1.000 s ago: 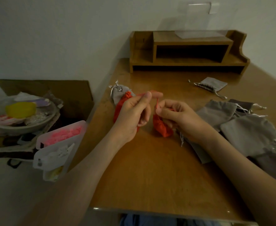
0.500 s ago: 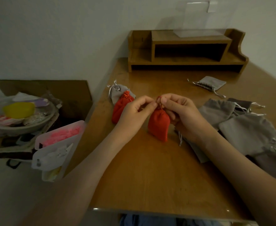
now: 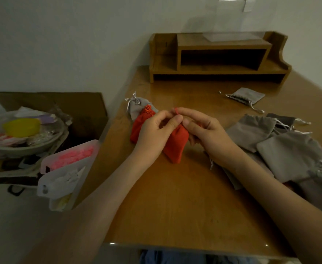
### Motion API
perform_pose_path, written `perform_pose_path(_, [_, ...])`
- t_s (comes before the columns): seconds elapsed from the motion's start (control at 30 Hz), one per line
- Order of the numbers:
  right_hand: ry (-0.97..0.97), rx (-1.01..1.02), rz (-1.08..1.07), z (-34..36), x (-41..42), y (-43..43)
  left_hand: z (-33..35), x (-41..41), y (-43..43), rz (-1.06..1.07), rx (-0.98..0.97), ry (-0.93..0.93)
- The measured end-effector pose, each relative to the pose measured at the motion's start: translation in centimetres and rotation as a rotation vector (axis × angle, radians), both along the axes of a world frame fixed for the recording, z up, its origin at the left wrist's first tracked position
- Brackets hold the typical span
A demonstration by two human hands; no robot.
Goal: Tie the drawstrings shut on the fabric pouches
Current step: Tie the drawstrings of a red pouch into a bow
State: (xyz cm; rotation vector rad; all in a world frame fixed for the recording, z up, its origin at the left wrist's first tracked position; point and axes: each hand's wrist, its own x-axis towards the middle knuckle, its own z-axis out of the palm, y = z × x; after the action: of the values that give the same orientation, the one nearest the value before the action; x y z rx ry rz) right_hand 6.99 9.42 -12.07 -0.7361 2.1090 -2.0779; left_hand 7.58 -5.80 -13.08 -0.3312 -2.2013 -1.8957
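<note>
Your left hand [image 3: 156, 134] and right hand [image 3: 203, 134] meet fingertip to fingertip over the gathered neck of the red pouch [image 3: 175, 147]. The pouch sits near the middle of the desk [image 3: 175, 206]. Its long axis runs away from you, with the neck at the far end under your fingers and the closed bottom pointing back at you, on or just above the wood. Your left thumb and forefinger are curled in and pinch the neck. Your right forefinger and thumb pinch the red cord [image 3: 176, 110], a small loop of which shows above the forefinger. The other fingers on both hands are loosely bent and hold nothing that shows. Both hands are equally close, so the knot looks likely to be drawn sideways, across the pouch's length, with the left hand steadying the neck. A second red pouch [image 3: 138, 126] lies just behind your left hand, touching a grey pouch [image 3: 137, 105]; both look already tied. A heap of grey pouches [image 3: 289, 149] waits beside your right forearm, with one more grey one [image 3: 245, 95] set apart, nearer the shelf [image 3: 219, 58]. No brand, label or writing can be read anywhere.
</note>
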Motion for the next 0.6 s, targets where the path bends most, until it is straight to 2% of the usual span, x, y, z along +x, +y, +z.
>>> perform_pose_path(0.47, [0.139,0.141,-0.08,0.03,0.43,-0.35,0.31,0.38,-0.06,0.002,-0.041,-0.006])
perform_pose_path(0.6, [0.186,0.096,-0.158,0.33,0.46,-0.18,0.12,0.26,-0.18,0.041,-0.08,-0.002])
